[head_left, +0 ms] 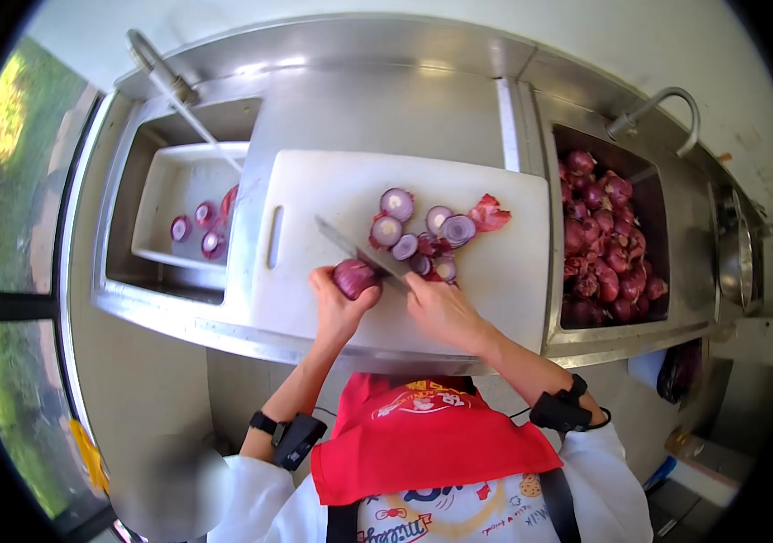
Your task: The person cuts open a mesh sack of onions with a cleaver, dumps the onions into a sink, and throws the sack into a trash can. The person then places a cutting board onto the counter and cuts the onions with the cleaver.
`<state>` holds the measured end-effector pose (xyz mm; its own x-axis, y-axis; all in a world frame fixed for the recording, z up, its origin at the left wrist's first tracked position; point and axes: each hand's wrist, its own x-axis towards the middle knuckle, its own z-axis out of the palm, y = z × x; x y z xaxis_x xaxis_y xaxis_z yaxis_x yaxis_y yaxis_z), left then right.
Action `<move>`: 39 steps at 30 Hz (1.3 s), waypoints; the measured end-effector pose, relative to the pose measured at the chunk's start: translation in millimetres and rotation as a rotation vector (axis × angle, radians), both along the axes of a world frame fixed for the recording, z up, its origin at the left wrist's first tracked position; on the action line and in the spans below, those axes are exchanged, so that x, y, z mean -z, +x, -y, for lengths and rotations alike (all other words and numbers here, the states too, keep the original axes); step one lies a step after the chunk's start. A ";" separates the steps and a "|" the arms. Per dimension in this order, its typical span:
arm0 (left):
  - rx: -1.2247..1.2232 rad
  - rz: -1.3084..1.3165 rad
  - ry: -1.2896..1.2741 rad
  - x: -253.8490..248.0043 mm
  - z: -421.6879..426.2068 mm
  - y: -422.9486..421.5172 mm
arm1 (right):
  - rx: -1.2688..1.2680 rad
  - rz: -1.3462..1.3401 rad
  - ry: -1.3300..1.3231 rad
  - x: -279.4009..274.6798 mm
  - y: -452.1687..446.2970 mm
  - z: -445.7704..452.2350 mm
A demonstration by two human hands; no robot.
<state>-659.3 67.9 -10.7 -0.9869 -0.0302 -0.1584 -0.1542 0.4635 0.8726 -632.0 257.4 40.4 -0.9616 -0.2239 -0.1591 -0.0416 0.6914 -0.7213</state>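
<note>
On the white cutting board (310, 190), my left hand (337, 308) is wrapped round a red onion (353, 279) near the front edge. My right hand (441, 310) grips a kitchen knife (364, 249), its blade slanting up and left, close beside the onion's right side. The knife's handle is mostly hidden in my fingers. Just beyond the blade lie several cut onion ends (396, 204) with pale round faces, and a loose piece of red onion skin (490, 214) is at their right.
In the left sink, a white tub (162, 195) holds several onions, with water running from the left faucet (156, 68). The right sink (661, 199) is piled with unpeeled red onions (605, 235) under another faucet (676, 95). A metal bowl (738, 253) stands far right.
</note>
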 end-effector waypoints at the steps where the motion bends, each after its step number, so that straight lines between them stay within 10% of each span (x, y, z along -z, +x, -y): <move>1: 0.012 -0.014 0.019 1.9 1.8 1.5 | -0.019 0.017 0.027 10.0 -3.7 4.7; 6: 0.158 0.032 0.173 15.2 36.9 -3.3 | -0.012 -0.028 0.039 25.3 -4.8 2.7; 9: 0.421 -0.228 -0.393 -16.7 54.3 -2.1 | 0.060 0.018 0.015 27.5 -0.4 -20.9; 13: 0.442 -0.171 -0.508 -41.8 43.7 18.6 | 0.125 0.010 -0.017 17.0 6.7 -32.7; 24: 0.087 -0.243 0.035 -16.0 32.2 40.3 | -0.019 -0.228 -0.111 -17.2 31.4 -24.4; 39: 0.120 -0.342 -0.223 -21.1 20.3 39.2 | -0.151 -0.223 0.047 -20.8 27.7 -30.3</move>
<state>-620.1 47.6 10.3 -0.9800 0.0919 0.1767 0.1938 0.6434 0.7406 -604.3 287.7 61.2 -0.9302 -0.3651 0.0389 -0.3010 0.6976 -0.6502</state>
